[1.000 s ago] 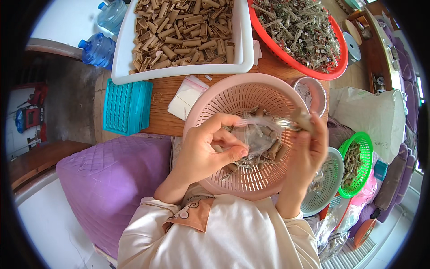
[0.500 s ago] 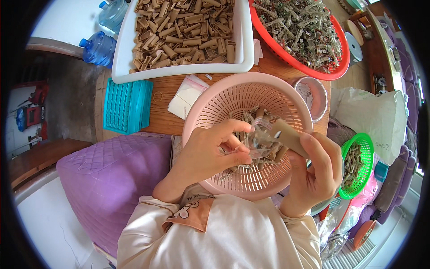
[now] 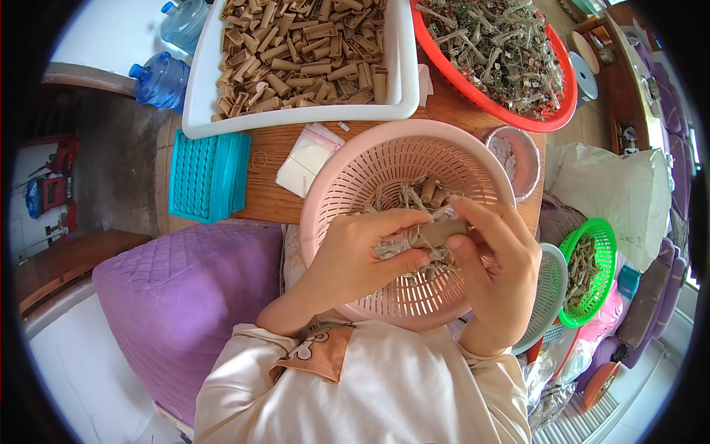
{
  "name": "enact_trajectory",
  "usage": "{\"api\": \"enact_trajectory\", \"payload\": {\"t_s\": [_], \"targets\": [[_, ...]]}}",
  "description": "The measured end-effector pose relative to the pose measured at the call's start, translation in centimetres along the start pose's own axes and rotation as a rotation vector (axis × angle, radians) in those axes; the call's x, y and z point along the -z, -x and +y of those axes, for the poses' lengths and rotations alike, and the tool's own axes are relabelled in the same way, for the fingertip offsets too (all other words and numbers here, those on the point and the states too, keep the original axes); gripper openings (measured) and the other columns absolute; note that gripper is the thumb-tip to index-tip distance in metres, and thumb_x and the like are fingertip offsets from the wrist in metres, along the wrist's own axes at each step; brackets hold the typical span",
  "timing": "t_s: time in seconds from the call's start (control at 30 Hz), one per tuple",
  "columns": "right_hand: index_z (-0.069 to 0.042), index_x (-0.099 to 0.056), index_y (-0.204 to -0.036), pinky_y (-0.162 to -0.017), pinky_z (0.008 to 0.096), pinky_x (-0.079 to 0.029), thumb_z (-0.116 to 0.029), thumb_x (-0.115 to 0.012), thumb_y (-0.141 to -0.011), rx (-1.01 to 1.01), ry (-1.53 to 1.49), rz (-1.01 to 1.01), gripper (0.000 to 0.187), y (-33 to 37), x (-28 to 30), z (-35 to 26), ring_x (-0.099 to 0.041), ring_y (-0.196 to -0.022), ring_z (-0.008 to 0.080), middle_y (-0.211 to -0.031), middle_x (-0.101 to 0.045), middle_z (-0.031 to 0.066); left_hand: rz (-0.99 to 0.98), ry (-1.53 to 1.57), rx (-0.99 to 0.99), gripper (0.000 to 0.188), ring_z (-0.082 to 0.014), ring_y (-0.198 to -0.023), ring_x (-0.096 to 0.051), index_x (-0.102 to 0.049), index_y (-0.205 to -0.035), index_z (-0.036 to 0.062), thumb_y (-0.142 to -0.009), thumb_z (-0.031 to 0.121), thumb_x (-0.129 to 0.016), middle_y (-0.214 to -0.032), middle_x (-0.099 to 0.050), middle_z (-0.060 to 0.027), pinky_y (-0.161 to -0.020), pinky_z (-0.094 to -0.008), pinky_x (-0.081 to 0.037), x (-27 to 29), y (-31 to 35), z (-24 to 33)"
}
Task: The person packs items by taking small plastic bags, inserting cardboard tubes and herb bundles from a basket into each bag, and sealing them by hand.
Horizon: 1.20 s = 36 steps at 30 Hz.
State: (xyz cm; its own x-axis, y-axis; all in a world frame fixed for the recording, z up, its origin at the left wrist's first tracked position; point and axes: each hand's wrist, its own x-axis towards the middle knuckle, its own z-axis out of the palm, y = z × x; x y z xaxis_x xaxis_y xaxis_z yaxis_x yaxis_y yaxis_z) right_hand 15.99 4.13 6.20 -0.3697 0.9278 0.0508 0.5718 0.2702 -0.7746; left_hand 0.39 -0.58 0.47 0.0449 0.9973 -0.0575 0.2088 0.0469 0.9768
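Note:
Over a pink slotted colander (image 3: 344, 166), both of my hands work close together. My left hand (image 3: 366, 248) is closed, thumb and fingers pinching a crinkled clear plastic bag (image 3: 394, 246). A short brown tube-like piece (image 3: 438, 234) lies crosswise between the hands, its left end at the bag. My right hand (image 3: 506, 255) grips that piece near its right end with thumb and fingers. Whether the piece is inside the plastic cannot be made out. Below the hands, the colander holds a pile of plastic-wrapped brown pieces (image 3: 427, 191), partly hidden by my fingers.
A white tray (image 3: 296, 117) of loose brown pieces and a red basket (image 3: 510, 118) of plastic-wrapped pieces stand behind. Teal trays (image 3: 207, 177) and a packet of clear bags (image 3: 307, 159) lie left. A pink bowl (image 3: 526, 166) and green basket (image 3: 610, 255) are at right.
My right hand has moved left and slightly down with the brown piece. The piece has turned crosswise and now meets the plastic bag in my left hand.

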Motion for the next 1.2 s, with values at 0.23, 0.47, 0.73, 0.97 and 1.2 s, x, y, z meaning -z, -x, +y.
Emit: {"api": "enact_trajectory", "payload": {"t_s": [0.23, 0.47, 0.73, 0.97, 1.2], "targets": [[0.001, -0.056, -0.076, -0.051, 0.0246, -0.045, 0.002, -0.068, -0.066, -0.173, -0.117, 0.042, 0.016, -0.1, -0.4, 0.0, -0.056, -0.055, 0.0139, -0.068, -0.054, 0.0067, 0.136, -0.167, -0.054, 0.037, -0.0238, -0.073, -0.062, -0.06, -0.099, 0.0027, -0.067, 0.017, -0.072, -0.085, -0.063, -0.0122, -0.064, -0.0301, -0.048, -0.6, 0.3, 0.4], [-0.001, -0.06, -0.08, -0.055, 0.0253, -0.045, -0.004, -0.071, -0.063, 0.055, -0.123, 0.016, 0.02, -0.9, -1.0, 1.8, -0.057, -0.06, 0.0174, -0.072, -0.059, 0.0067, -0.038, 0.184, 0.082, 0.037, -0.0138, -0.074, -0.06, -0.057, -0.103, -0.0003, -0.071, 0.01, -0.07, -0.082, -0.062, -0.0079, -0.065, -0.0245, -0.048, -0.4, -0.6, -0.3], [-0.002, -0.062, -0.096, -0.084, 0.0393, -0.041, -0.022, -0.074, -0.064, 0.254, -0.166, -0.187, 0.04, -0.8, -0.9, 3.5, -0.047, -0.105, 0.0313, -0.121, -0.043, 0.0167, -0.072, 0.66, 0.182, 0.029, -0.0068, -0.079, -0.055, -0.056, -0.101, -0.0023, -0.076, 0.009, -0.068, -0.088, -0.06, -0.0033, -0.071, -0.0209, -0.047, -0.1, -0.8, -0.7], [0.004, -0.053, -0.11, -0.086, 0.026, -0.041, -0.021, -0.06, -0.083, -0.229, -0.904, -0.156, 0.038, 0.5, -2.3, 3.0, -0.051, -0.1, 0.0141, -0.109, -0.054, 0.0133, 0.023, 0.557, -0.043, 0.033, -0.0087, -0.081, -0.056, -0.055, -0.104, -0.0015, -0.077, 0.01, -0.067, -0.091, -0.059, -0.0051, -0.071, -0.0223, -0.047, -0.6, -0.5, -0.5], [0.002, -0.061, -0.097, -0.058, 0.0233, -0.046, -0.01, -0.055, -0.085, -0.065, -0.46, -0.023, 0.019, 0.5, -3.5, 3.2, -0.06, -0.065, 0.0119, -0.074, -0.064, 0.01, 0.542, -0.469, -0.723, 0.032, -0.0251, -0.083, -0.059, -0.057, -0.1, -0.0032, -0.072, 0.009, -0.067, -0.098, -0.058, -0.0122, -0.072, -0.0293, -0.052, -0.1, -0.8, -0.4]]}}
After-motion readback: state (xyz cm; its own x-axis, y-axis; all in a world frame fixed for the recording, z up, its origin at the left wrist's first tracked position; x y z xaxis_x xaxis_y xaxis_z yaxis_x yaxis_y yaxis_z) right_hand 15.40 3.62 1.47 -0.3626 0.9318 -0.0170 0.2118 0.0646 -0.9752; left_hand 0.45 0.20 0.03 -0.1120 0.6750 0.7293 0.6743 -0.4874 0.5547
